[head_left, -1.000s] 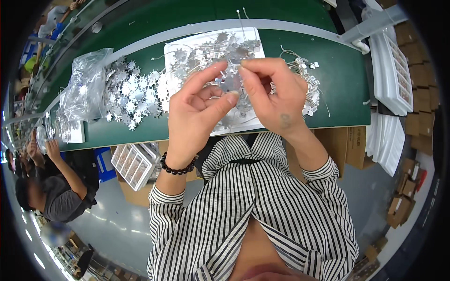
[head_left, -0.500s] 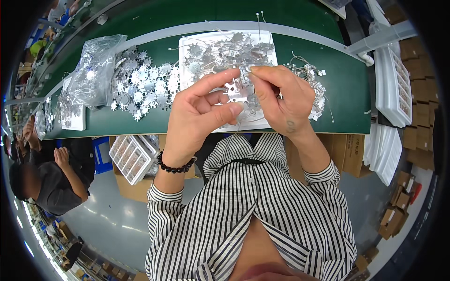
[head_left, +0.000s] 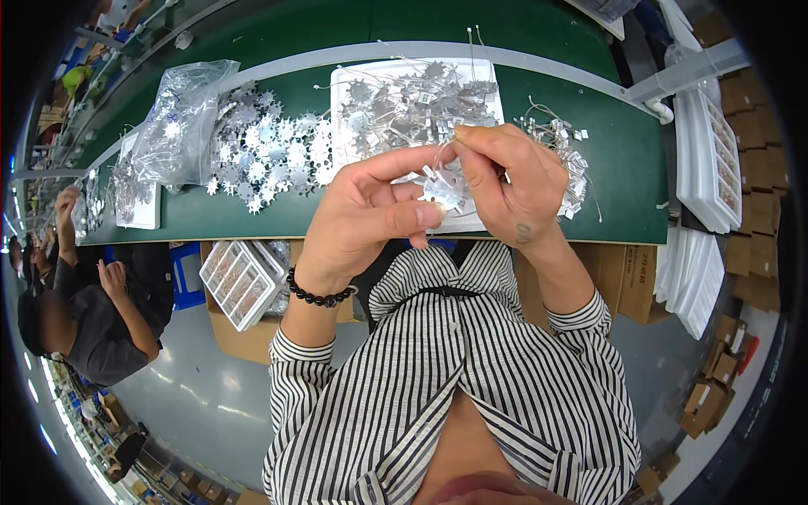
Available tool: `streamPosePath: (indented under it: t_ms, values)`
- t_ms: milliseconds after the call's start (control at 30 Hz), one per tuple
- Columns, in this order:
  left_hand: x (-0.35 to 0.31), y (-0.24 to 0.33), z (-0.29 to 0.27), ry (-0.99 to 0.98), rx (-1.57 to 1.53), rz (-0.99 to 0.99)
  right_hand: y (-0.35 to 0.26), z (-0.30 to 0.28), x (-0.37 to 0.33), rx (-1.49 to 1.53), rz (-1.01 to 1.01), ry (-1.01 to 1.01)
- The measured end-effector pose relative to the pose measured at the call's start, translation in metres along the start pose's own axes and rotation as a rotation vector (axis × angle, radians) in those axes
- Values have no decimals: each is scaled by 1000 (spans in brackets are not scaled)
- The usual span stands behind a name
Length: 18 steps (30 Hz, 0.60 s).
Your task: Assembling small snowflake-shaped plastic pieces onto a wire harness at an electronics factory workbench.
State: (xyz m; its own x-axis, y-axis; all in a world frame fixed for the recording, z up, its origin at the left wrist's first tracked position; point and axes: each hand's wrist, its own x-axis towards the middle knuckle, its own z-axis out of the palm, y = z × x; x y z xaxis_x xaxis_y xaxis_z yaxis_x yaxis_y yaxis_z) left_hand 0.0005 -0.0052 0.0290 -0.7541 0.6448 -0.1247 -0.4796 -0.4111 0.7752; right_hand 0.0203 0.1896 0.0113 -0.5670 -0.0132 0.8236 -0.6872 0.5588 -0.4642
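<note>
A shiny, toothed metal plate point(head_left: 444, 190) is pinched between the thumb and fingers of my left hand point(head_left: 358, 215), above the near edge of the white tray point(head_left: 343, 139). My right hand point(head_left: 515, 181) is closed at the plate's upper right, its thumb and forefinger pressed together by my left fingertip. A thin wire loops near those fingertips; the small piece my right fingers pinch is mostly hidden. Behind both hands, the tray bears a heap of similar plates with wires and small connectors point(head_left: 421, 101).
Loose star-shaped metal plates point(head_left: 265, 151) lie left of the tray, beside a clear plastic bag point(head_left: 177, 126). Wired connector pieces point(head_left: 572, 168) are piled at the right on the green table point(head_left: 627, 194). A co-worker point(head_left: 101, 324) sits at the left.
The plate has turned and shifted slightly right and down in my left fingers. My right hand stays close to it, still pinching. The co-worker's one hand has risen.
</note>
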Motion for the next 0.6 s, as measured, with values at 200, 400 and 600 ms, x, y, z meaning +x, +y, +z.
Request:
streamPosePath:
  t_ms: [200, 400, 600]
  values:
    - [-1, -1, -2, -5, -43, -41, 2, -10, -1, -21, -77, -90]
    - [-2, -1, -8, 11, -41, -26, 4, -23, 2, -58, -159, -238]
    - [-3, 3, -7, 99, 94, -6, 10, -30, 3, -125, -157, -313]
